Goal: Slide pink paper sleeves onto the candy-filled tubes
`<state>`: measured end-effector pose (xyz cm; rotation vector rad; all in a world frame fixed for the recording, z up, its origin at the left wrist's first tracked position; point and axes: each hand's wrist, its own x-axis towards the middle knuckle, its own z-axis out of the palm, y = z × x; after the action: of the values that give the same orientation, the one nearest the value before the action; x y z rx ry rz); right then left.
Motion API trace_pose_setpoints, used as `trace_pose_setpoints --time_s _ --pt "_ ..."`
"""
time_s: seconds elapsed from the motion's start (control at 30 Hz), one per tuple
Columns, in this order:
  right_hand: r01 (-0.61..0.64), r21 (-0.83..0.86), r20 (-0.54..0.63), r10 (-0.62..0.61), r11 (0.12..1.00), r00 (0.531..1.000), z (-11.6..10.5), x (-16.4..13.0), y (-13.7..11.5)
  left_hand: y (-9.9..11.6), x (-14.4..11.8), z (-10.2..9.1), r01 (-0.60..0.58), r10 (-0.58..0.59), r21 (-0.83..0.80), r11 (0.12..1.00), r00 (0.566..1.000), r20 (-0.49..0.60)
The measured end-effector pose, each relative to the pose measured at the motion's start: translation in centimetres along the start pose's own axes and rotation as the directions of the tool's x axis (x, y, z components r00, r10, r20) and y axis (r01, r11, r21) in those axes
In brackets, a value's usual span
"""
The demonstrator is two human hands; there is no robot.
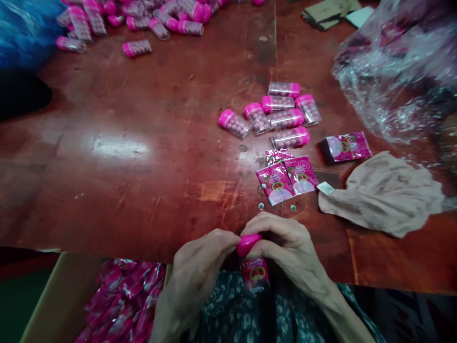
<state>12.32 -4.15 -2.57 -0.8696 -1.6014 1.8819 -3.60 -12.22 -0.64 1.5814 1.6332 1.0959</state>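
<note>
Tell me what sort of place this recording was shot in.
Likely a packing workshop, judging by the pile of pink-capped tubes on the scuffed wooden table, the loose printed wrappers, and the box of shiny pink packets.

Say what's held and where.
Wrapped tube, pinched by its pink cap in the right hand. The left hand has fingertips at the cap's side; whether it grips is unclear.

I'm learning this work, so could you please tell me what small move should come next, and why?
I'd probably ease the pink cap slightly deeper into the printed wrapper, because it sticks out on top and the left hand and right hand are both at it.
</note>
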Motion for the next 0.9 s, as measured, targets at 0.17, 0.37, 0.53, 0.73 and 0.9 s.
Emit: trace_pose_setpoints --time_s 0.17,0.37,0.53,0.73,0.9 --pt "-0.041 0.035 0.003 0.041 0.999 0.999 -0.1 0.1 0.0 -0.4 -0.1 -0.4 -0.136 0.124 0.160 0.978 0.988 0.088" --pt "-0.082 0.078 -0.007 0.083 0.994 0.997 -0.1 0.1 0.1 -0.9 -0.9 0.5 -0.059 0.037 0.247 0.967 0.995 0.093" --pt "-0.142 0.168 -0.009 0.146 0.976 0.989 -0.1 0.1 0.0 -0.1 -0.4 1.1 -0.010 0.012 0.056 0.998 0.999 -0.050" --pt "-0.164 0.182 -0.010 0.169 0.970 0.986 -0.1 0.1 0.1 0.2 0.4 0.9 -0.044 0.043 -0.031 0.999 0.998 -0.036" --pt "-0.162 0.182 -0.012 0.167 0.970 0.986 -0.2 0.1 0.3 -0.5 0.3 0.2 -0.079 0.079 -0.004 0.997 0.994 0.074"
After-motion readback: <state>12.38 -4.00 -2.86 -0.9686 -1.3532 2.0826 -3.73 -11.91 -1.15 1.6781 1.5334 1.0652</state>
